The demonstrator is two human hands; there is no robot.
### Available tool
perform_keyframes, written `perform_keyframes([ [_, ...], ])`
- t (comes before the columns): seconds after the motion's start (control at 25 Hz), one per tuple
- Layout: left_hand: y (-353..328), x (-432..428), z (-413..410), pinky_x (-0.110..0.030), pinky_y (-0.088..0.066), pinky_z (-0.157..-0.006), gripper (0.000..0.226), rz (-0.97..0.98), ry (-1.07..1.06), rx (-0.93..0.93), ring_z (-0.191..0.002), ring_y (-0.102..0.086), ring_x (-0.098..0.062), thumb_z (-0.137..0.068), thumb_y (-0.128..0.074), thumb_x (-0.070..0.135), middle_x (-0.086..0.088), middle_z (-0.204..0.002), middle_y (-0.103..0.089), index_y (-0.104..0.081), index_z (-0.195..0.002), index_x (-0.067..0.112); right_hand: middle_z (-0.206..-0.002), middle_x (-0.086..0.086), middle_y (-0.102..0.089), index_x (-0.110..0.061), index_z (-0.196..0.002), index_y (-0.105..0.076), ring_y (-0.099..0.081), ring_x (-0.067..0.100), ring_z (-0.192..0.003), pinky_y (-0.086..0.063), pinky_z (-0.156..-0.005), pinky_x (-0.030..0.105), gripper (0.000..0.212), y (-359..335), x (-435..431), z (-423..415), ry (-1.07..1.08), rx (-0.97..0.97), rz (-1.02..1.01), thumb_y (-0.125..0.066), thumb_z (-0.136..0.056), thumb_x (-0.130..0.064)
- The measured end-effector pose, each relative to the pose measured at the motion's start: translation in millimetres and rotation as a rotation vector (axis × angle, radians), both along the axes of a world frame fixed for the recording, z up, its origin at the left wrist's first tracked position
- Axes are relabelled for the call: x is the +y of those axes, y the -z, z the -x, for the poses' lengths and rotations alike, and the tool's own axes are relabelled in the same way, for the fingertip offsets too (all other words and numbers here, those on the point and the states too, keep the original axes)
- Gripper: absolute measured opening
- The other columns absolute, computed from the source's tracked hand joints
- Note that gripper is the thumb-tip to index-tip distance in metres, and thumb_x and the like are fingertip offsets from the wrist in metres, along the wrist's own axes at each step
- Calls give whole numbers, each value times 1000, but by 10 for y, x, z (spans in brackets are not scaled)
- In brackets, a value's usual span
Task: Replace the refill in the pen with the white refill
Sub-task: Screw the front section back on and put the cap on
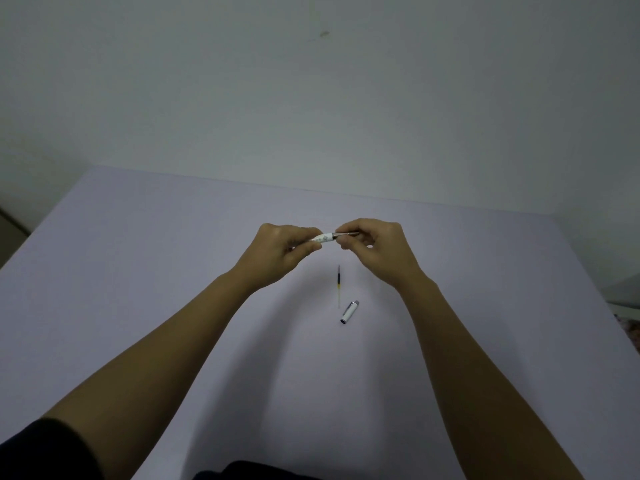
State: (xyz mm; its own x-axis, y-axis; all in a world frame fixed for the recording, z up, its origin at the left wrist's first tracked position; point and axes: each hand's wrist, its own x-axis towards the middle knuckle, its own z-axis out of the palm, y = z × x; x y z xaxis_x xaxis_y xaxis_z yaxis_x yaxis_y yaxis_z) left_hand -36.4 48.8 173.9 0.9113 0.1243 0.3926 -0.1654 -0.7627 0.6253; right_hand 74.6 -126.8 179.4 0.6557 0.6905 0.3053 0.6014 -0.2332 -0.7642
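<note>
Your left hand [277,249] grips the pen [322,238], lying left-right; your right hand [375,245] pinches its tip section [343,234]. 1 refill [338,284] lies on the table [138,271] below them.

One view only, from the person's head. It looks forward and down over the table [138,271], with the wall [311,98] behind.

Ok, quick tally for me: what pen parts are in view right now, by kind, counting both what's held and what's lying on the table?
Pen body, held between the left hand and right hand: 1
Refill lying on the table: 1
Pen cap lying on the table: 1
Total: 3
</note>
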Motion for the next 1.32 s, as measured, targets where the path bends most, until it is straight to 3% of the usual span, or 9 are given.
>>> perform_keyframes([
  [0.32, 47, 18, 15, -20, -35, -52, 15, 40, -24, 2, -53, -53, -25, -86, -64, 20, -9, -63, -67, -71, -98, 16, -77, -8, -68, -14, -98, -72, -65, -6, -72, -45, -68, 3, 17, 57, 33, 3, 25, 26, -7, -69, -83, -20],
  [0.44, 60, 50, 25, -14, -32, -51, 12, 63, -55, 28, -52, -47, -21, -87, -63, 20, -9, -59, -62, -71, -95, 16, -91, -7, -70, -18, -114, -65, -67, -4, -86, -49, -78, 6, 32, 200, -11, -37, 99, 251, -64, -65, -84, -28],
  [0.52, 67, 69, 32, -13, -30, -51, 12, 93, -67, 50, -53, -42, -18, -87, -62, 20, -7, -57, -57, -71, -94, 18, -86, -6, -70, -17, -108, -67, -68, -2, -81, -51, -79, 12, 28, 391, -64, -48, 223, 357, -64, -55, -90, -34],
  [0.72, 38, 87, 32, -15, -31, -51, 11, 113, -77, 70, -54, -44, -19, -88, -60, 23, -9, -60, -58, -70, -94, 23, -91, 14, -73, -3, -93, -68, -66, 29, -92, -46, -78, 28, 28, 1017, -218, -31, 651, 301, 327, -57, -90, -28],
  [0.84, 159, 137, 41, -17, -30, -51, 11, 102, -69, 123, -56, -45, -21, -89, -60, 23, -10, -61, -60, -69, -93, 23, -103, 16, -69, 0, -101, -64, -62, 31, -102, -46, -81, 30, 37, 1354, -208, 70, 610, 422, 590, -63, -85, -34],
  [0.92, 305, 243, -19, -18, -30, -51, 11, 98, -98, 167, -56, -45, -21, -89, -59, 23, -11, -61, -60, -69, -92, 22, -92, 17, -69, 0, -94, -64, -63, 31, -97, -43, -70, 27, 36, 1579, -121, 83, 602, 484, 679, -69, -81, -33],
  [1.04, 327, 263, 3, -19, -30, -50, 11, 105, -89, 179, -54, -45, -22, -89, -59, 24, -12, -60, -59, -69, -92, 22, -66, 14, -58, 5, -81, -66, -63, 28, -77, -31, -48, 22, 30, 1609, -112, 110, 622, 496, 705, -69, -79, -24],
  [1.2, 330, 285, -16, -20, -30, -50, 12, 115, -103, 187, -54, -46, -22, -88, -60, 23, -11, -61, -61, -70, -95, 21, -77, 11, -68, -2, -81, -73, -61, 23, -75, -39, -62, 23, 24, 1549, -90, 36, 680, 587, 608, -71, -77, -25],
  [1.32, 329, 268, -28, -18, -31, -51, 12, 118, -92, 172, -59, -46, -22, -88, -60, 22, -10, -61, -60, -70, -94, 19, -70, 6, -64, -6, -79, -74, -55, 17, -68, -40, -60, 23, 23, 1363, -50, -59, 692, 672, 401, -70, -79, -29],
])
